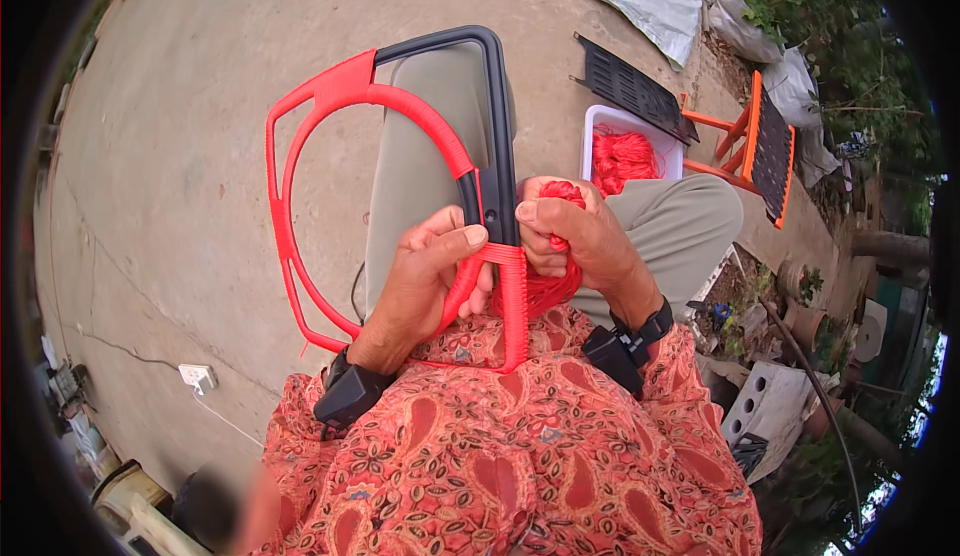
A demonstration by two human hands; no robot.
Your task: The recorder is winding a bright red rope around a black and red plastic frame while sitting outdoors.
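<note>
A black frame (497, 126) with rounded corners and an inner ring rests across my lap, much of it wound tightly in red cord (342, 84). Its far bar and part of the near right side show bare black. My left hand (435, 266) is closed around the ring and the side bar, thumb pressed at the edge of the red winding. Just to the right, my right hand (578, 231) grips a bundle of red cord (555, 291). Some of that bundle sticks out above the fist and more hangs below it, beside the bar.
Beyond my right knee (690, 221) stands a white bin (588, 146) with red cord (625, 159) in it. A black slotted panel (635, 86) leans there, near an orange-framed stool (752, 136). A white power socket (197, 375) with a cable lies on the concrete floor (170, 206) at left.
</note>
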